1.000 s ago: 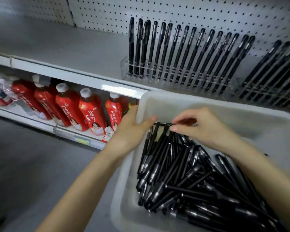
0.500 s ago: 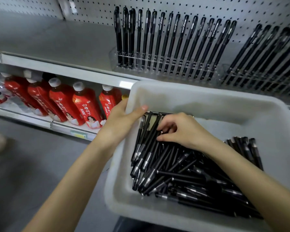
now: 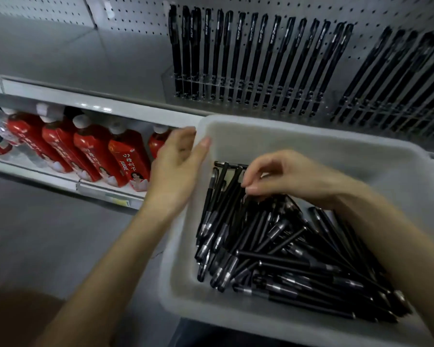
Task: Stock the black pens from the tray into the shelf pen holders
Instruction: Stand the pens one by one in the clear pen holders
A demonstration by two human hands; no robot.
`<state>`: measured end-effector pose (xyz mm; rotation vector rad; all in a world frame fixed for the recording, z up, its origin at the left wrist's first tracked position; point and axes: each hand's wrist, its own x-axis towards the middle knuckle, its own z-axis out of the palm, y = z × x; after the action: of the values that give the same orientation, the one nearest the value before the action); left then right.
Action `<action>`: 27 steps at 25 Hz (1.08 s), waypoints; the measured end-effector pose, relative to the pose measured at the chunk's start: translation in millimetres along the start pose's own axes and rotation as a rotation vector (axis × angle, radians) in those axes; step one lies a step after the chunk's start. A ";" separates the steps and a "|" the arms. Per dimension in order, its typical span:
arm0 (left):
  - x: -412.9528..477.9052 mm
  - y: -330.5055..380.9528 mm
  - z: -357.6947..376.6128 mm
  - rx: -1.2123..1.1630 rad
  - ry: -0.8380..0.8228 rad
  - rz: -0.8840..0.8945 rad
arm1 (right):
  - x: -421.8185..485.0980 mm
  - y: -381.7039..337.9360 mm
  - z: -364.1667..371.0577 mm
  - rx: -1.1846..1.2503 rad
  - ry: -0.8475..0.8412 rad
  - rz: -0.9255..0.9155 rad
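Light is dim. Glare marks shelf edge [image 3: 95, 108] left of left hand [image 3: 176, 169] gripping tray [image 3: 311, 136]; black pens [image 3: 286, 259] below pinching right hand [image 3: 291, 176] merge into shadow. Frame edges bend.

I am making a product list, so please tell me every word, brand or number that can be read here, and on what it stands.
"JUICE": white letters on the label of one red bottle; the larger characters beside it are not readable.
White print on the pens in the shelf holders: too small to read.
Yellow shelf tag: blurred.
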<state>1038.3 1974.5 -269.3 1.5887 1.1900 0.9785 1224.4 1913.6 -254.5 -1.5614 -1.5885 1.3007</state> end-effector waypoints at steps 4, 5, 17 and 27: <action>-6.4 9.3 -8.9 0.014 0.051 0.221 | -7.4 -8.6 -35.9 0.384 0.372 -0.041; -8.2 13.3 -9.5 0.006 0.019 0.254 | -8.9 -10.5 -43.2 0.452 0.451 -0.071; 10.6 33.6 -19.3 -0.381 0.006 0.020 | -6.6 -17.3 -43.3 0.626 0.579 -0.239; 26.2 40.9 -38.0 -0.358 -0.064 -0.044 | 32.0 -69.2 -11.9 -0.234 0.287 -0.244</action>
<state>1019.4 2001.8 -217.3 1.2950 0.9402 1.0385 1200.7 1957.3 -195.5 -1.5488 -1.7237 0.7467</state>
